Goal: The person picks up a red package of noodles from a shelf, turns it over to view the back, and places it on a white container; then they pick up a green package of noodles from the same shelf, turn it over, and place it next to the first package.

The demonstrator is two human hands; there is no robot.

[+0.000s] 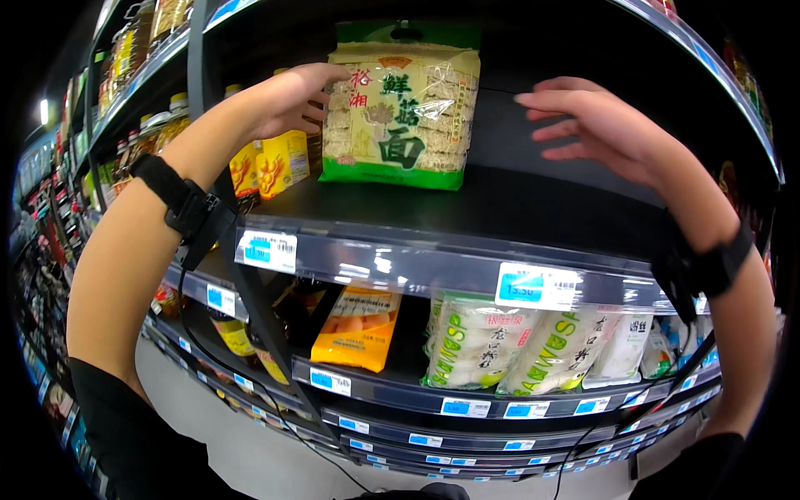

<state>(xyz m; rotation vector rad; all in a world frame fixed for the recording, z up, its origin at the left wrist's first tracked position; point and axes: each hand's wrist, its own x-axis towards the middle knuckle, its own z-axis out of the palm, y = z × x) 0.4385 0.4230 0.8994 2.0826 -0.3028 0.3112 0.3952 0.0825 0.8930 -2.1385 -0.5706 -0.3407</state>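
Note:
A large clear-fronted bag of dried noodle cakes, with green top and bottom bands, stands upright on a black shelf. It has a dark handle hole at its top. My left hand is at the bag's left edge, its index fingertip over the side of the packaging; whether it touches is unclear. To the right of the bag, my right hand is apart from it, fingers spread and pointing towards it, holding nothing. Both forearms wear black straps with devices and cables.
Yellow cartons and oil bottles stand behind my left hand. A clear price-label rail edges the shelf. Below are an orange noodle packet and bags of white vermicelli. A dark upright post and loose cables lie near my arms.

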